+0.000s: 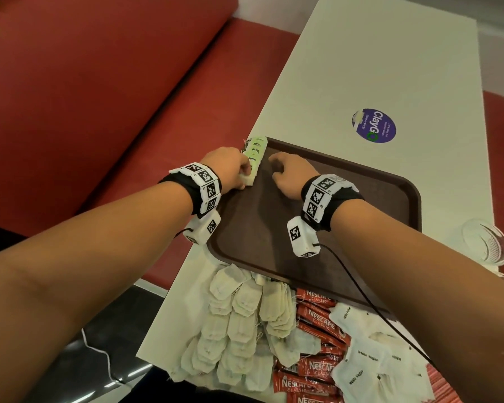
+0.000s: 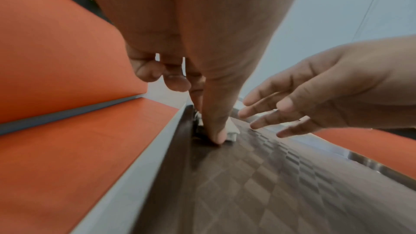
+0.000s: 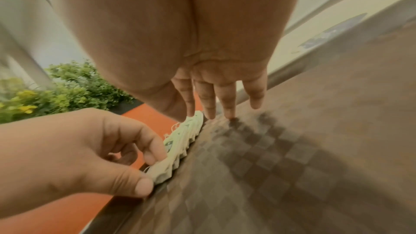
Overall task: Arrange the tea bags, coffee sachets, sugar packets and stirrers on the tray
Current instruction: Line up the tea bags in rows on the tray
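A row of overlapping tea bags (image 1: pixel 255 157) with green tags lies along the far left edge of the brown tray (image 1: pixel 355 228). My left hand (image 1: pixel 245 174) pinches the near end of this row, thumb low and index finger on top; the right wrist view shows the left hand (image 3: pixel 148 170) on the tea bags (image 3: pixel 180 149). My right hand (image 1: pixel 277 167) hovers just right of the row with straight fingers (image 3: pixel 227 106), their tips at the tray floor (image 3: pixel 292 149) by the row's far end. It holds nothing.
On the cream table (image 1: pixel 376 68) near me lie heaps of tea bags (image 1: pixel 239 330), red Nescafe sachets (image 1: pixel 317 322) and white sugar packets (image 1: pixel 367 359). A clear glass (image 1: pixel 486 242) stands at the right. A purple sticker (image 1: pixel 374 126) is beyond the tray. A red bench (image 1: pixel 99 97) runs on the left.
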A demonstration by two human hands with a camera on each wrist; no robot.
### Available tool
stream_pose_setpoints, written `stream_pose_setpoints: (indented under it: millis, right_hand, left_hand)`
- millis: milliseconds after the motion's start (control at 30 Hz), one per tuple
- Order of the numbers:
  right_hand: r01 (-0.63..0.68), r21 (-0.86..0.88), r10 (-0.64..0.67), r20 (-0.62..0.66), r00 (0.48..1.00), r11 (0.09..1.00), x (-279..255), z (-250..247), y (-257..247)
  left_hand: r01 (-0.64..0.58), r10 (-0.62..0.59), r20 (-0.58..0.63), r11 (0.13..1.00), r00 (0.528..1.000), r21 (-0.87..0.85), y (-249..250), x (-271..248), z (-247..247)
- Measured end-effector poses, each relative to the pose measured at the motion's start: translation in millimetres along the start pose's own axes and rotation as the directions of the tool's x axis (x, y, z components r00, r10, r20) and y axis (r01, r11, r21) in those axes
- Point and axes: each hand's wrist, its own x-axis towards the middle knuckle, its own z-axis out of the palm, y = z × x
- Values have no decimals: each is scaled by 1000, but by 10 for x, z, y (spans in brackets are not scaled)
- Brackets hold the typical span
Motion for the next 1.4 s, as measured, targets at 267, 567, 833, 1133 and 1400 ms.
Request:
stream_pose_setpoints:
  millis: [267,567,833,1133,1400]
  right_hand:
    - [218,-98,-220,-12,975,971,-733,-37,-154]
    - [396,-129,-338,330,881,909,-1551,383,-288]
    - [407,-227,-302,385,872,885,-1744,729,-250]
    - [367,-201,-303,289,908,908,-1757,701,-284]
    - [294,-21,-289,129,948,955,-1700,582,-264]
  left_hand:
    - [-110,90,-106,972,990,-208,53,-467,-28]
    - [-444,433,319,895,843,-42,-31,-1505,231]
    - [-483,462,334,876,822,-25,-104,-1744,430]
    - [-467,457,250,884,853,-23,-107,-1680,352]
    - [-412,420,80,905,904,-104,-127,-1626,178]
